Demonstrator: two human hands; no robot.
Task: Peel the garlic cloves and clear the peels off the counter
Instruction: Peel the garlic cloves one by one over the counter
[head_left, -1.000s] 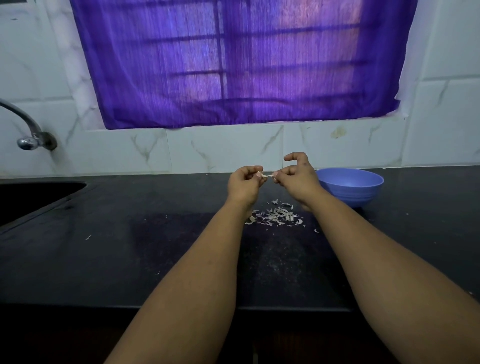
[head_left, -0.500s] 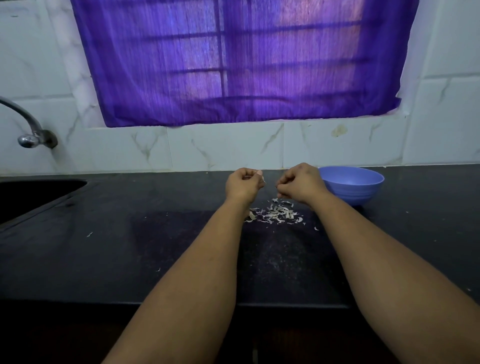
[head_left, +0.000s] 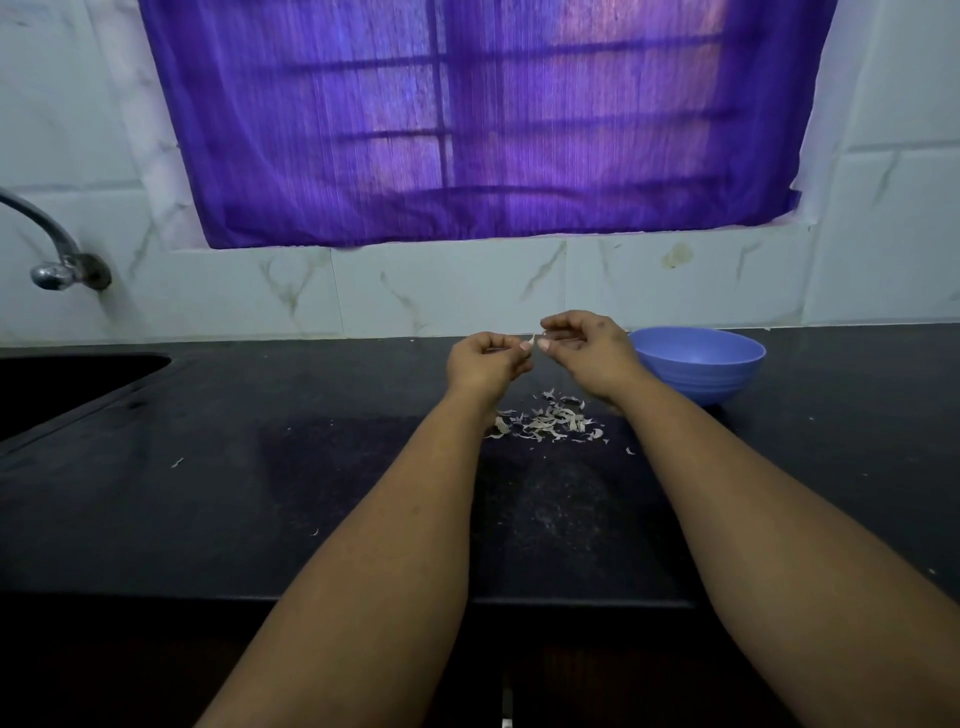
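Both hands are raised over the black counter (head_left: 260, 493), fingertips meeting. My left hand (head_left: 485, 366) has its fingers curled around a small garlic clove (head_left: 530, 344), of which only a pale tip shows. My right hand (head_left: 587, 353) pinches at that tip, at the clove or a strip of its skin. A pile of pale garlic peels (head_left: 550, 423) lies on the counter just below the hands. A blue bowl (head_left: 698, 364) stands right of my right hand; its contents are hidden.
A sink (head_left: 62, 384) is sunk into the counter at the left, with a metal tap (head_left: 57, 254) on the tiled wall above it. A few stray peel bits (head_left: 177, 462) lie scattered toward the left and front. A purple curtain covers the window.
The hands had drawn slightly apart and dropped toward the peels half a second ago; now they are raised and touching again at the clove.
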